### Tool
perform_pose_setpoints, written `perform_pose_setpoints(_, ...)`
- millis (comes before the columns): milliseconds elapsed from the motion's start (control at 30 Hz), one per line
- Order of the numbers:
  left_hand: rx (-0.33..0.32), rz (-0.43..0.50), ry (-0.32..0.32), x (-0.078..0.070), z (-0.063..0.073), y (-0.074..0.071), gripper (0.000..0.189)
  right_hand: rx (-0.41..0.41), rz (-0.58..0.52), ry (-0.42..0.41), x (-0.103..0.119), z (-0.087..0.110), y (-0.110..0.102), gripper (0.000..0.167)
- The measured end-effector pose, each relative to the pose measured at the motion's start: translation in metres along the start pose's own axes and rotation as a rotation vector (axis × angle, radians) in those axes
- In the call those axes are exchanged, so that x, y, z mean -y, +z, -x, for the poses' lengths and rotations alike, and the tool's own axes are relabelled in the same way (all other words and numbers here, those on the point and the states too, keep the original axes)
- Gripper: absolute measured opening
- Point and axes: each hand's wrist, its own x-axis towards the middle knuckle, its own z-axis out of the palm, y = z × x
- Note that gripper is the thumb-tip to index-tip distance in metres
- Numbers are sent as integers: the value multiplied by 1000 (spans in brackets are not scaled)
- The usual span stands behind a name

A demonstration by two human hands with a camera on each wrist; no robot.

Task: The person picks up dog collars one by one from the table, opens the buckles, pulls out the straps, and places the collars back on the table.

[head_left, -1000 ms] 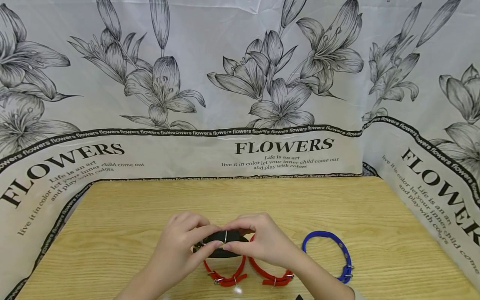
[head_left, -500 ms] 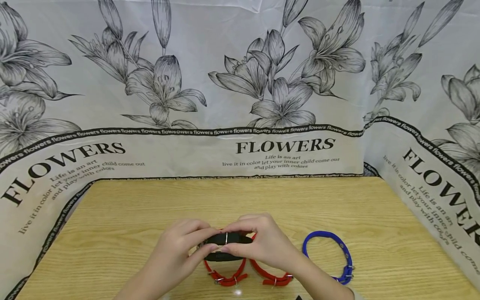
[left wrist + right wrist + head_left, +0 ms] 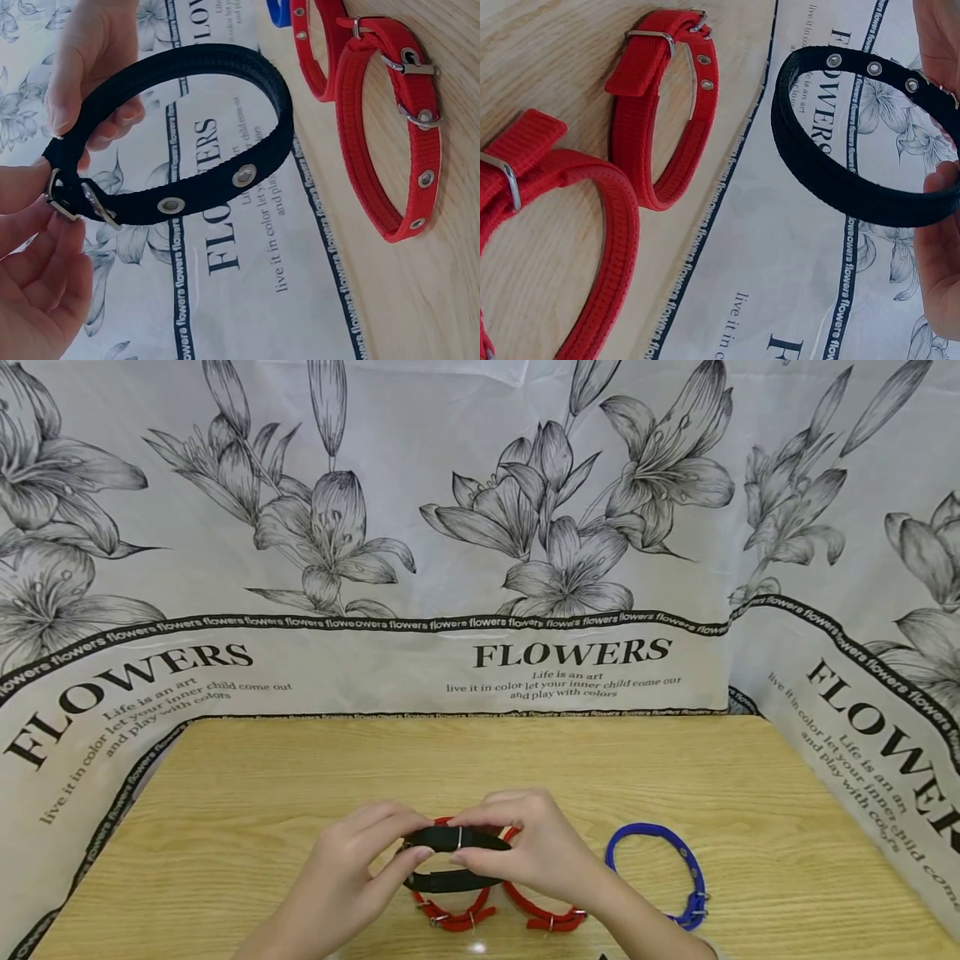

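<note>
A black pet collar [image 3: 450,882], buckled into a loop, is held up over the table between both hands. My left hand [image 3: 348,864] pinches its band between thumb and fingers near the left end. Just right of that, my right hand [image 3: 536,852] pinches the same band by the metal keeper. The left wrist view shows the silver buckle [image 3: 60,196] at the fingertips and metal eyelets along the black strap [image 3: 247,64]. Seen from the right wrist, the loop [image 3: 810,161] hangs wide, its far end free of the fingers.
Two red collars [image 3: 453,922] [image 3: 543,920] lie on the wooden table [image 3: 300,760], partly hidden by the hands and black collar. A blue collar [image 3: 693,885] lies to the right. Behind the table hangs a flower-printed cloth [image 3: 375,668]. A small dark tip [image 3: 603,956] shows at the bottom edge.
The black collar has shifted slightly right and tilted, so its loop shows wider with the lower strap farther from the upper one. Both hands still pinch it; the other collars lie unmoved.
</note>
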Motion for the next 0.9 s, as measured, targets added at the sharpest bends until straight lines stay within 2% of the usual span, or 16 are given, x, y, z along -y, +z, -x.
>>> perform_pose_setpoints(133,-39,0,15,-1,1,1,16,7,29,-34,1,1,-2,19)
perform_pose_setpoints(267,-42,29,-1,-2,0,1,15,14,31,-61,4,1,-4,20)
perform_pose_setpoints(367,-33,25,9,-3,-2,1,17,30,23,-107,5,0,-3,20)
perform_pose_setpoints(467,-27,-4,45,-5,-4,3,18,41,24,-146,5,0,-2,21)
perform_pose_setpoints(667,20,-55,71,-5,-4,4,21,47,26,-157,1,2,-1,22)
perform_pose_setpoints(900,28,-40,87,-7,-1,6,22,46,59,-277,-1,3,1,19)
